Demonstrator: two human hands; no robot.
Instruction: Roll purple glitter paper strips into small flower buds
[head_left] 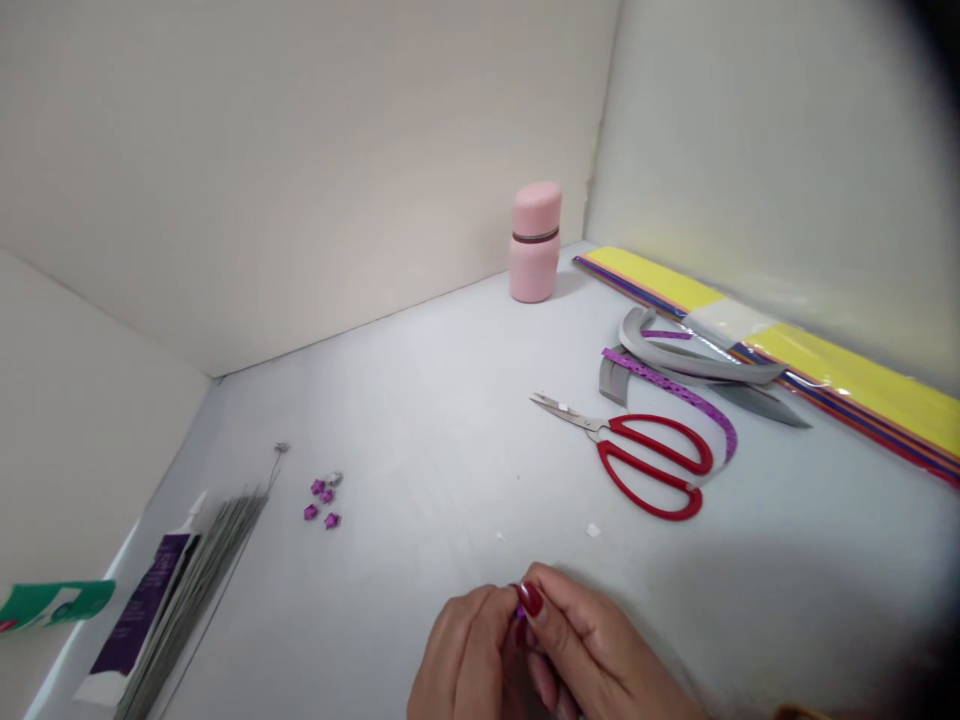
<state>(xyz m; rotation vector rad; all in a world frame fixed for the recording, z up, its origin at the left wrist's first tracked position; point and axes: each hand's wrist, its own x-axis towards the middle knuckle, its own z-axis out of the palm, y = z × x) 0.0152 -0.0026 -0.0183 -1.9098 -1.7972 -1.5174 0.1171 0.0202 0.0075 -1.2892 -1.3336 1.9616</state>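
Observation:
My left hand (469,650) and my right hand (592,645) meet at the bottom middle of the view, with fingers and thumbs closed in a pinch. Between the fingertips a bit of a small purple piece (520,610) shows; most of it is hidden, so its exact shape cannot be made out. Scissors with red handles (652,465) lie ahead and to the right, their blades pointing left. Behind them curls a shiny purple strip (679,385) among grey strips (690,362). Several small purple stars (325,495) rest to the left, beside a silver one (334,479).
At the far left lie a bundle of thin wires (202,570), a purple-and-white tube (146,610) and a green packet (64,602). A pink flask (535,245) stands at the back. Along the right wall runs a pack of coloured sheets (847,370). White scraps (593,530) dot the table.

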